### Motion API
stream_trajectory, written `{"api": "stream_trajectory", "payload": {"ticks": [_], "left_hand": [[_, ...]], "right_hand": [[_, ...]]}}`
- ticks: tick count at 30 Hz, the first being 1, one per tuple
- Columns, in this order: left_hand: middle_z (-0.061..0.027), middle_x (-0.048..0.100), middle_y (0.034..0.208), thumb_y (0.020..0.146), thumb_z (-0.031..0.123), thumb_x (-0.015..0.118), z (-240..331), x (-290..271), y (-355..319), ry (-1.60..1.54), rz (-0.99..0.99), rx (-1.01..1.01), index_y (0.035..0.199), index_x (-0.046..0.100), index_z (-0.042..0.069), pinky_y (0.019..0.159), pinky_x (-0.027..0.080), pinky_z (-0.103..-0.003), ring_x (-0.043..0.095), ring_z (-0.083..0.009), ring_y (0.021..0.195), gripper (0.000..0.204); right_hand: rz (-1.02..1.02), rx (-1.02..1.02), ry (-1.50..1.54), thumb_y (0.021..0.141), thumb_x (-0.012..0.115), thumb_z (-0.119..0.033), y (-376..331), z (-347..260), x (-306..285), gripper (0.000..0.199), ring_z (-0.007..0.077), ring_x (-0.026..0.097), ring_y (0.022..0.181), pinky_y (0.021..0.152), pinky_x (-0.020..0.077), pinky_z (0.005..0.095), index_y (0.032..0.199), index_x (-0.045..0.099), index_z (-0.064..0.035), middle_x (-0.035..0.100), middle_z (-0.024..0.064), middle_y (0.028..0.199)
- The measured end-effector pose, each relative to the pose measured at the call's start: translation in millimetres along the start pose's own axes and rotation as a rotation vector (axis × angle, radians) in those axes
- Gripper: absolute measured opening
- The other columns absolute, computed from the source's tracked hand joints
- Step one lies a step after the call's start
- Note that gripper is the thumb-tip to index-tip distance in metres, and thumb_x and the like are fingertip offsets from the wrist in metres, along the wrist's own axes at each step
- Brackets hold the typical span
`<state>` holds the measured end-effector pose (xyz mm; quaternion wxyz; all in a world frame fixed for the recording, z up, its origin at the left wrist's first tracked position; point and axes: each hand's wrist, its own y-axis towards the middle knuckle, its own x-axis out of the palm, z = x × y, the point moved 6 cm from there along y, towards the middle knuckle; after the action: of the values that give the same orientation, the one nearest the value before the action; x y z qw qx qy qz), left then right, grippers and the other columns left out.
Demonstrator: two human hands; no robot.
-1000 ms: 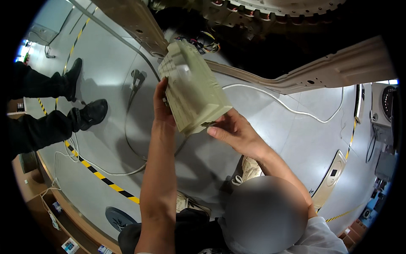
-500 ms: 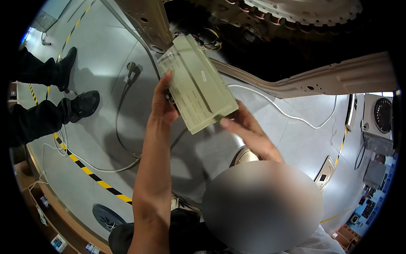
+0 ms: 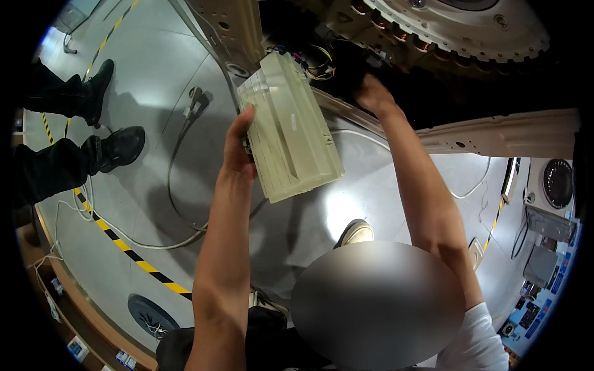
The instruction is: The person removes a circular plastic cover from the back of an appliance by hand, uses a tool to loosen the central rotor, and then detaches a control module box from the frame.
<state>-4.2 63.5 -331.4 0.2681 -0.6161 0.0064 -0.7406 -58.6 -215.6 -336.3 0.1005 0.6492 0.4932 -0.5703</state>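
My left hand [image 3: 239, 147] grips the pale box [image 3: 294, 133], in front of the cabinet frame [image 3: 510, 135], apparently unmounted; wires [image 3: 322, 67] at its far end, connection unverified; my right hand [image 3: 375, 94] inside, blurred, grip undeterminable.

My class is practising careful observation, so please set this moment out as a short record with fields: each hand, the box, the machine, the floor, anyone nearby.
Left hand: holds the left side of the box
Right hand: off the box, at the machine's dark opening; blurred, grip unclear
Box: pale green plastic, tilted, upper end near coloured wires
Machine: metal frame, pale ring with copper coils
Floor: grey, with yellow-and-black tape and a cable
Nearby: another person's black shoes, left
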Motion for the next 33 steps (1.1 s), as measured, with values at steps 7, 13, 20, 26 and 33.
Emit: {"api": "stream_trajectory", "payload": {"ticks": [7,13,20,26,33], "left_hand": [[-0.0169,0.067,0.105,0.085,0.035,0.065,4,2,-7,-0.038,0.139,0.065,0.123,0.053,-0.002,0.074,0.061,-0.04,0.07,-0.0265,0.089,0.054],[-0.0165,0.066,0.107,0.086,0.033,0.064,7,-5,-8,-0.078,0.075,0.034,0.122,0.054,-0.002,0.069,0.061,-0.036,0.069,-0.0247,0.087,0.051],[-0.0165,0.065,0.108,0.084,0.036,0.066,5,-12,-4,-0.074,0.03,0.023,0.123,0.053,-0.002,0.071,0.061,-0.037,0.069,-0.0249,0.089,0.056],[-0.0168,0.064,0.111,0.081,0.038,0.068,6,-13,-5,-0.024,0.118,0.08,0.124,0.053,-0.001,0.076,0.059,-0.039,0.067,-0.0258,0.092,0.061],[-0.0146,0.064,0.113,0.081,0.04,0.067,5,-9,-7,0.019,0.17,0.101,0.124,0.054,0.001,0.083,0.056,-0.041,0.066,-0.0261,0.097,0.059]], "right_hand": [[0.573,-0.314,-0.646,0.086,0.061,-0.033,82,23,29,0.058,0.0368,0.049,0.124,0.103,0.0397,0.0431,0.137,0.047,-0.0101,0.05,0.02,0.136],[0.483,-0.173,-0.642,0.088,0.056,-0.038,94,34,28,0.06,0.0377,0.051,0.121,0.102,0.0396,0.0462,0.14,0.043,-0.0113,0.051,0.0205,0.134],[0.254,0.054,-0.559,0.09,0.049,-0.046,81,45,0,0.064,0.0388,0.053,0.119,0.102,0.0394,0.05,0.143,0.037,-0.012,0.051,0.0213,0.133],[0.175,-0.078,-0.524,0.093,0.043,-0.047,52,10,-28,0.056,0.0393,0.057,0.113,0.094,0.0443,0.0517,0.134,0.047,-0.01,0.053,0.02,0.131],[0.081,-0.005,-0.288,0.088,0.045,-0.057,73,46,-26,0.067,0.0357,0.044,0.129,0.106,0.0353,0.0468,0.138,0.046,-0.0127,0.044,0.0196,0.14]]}}
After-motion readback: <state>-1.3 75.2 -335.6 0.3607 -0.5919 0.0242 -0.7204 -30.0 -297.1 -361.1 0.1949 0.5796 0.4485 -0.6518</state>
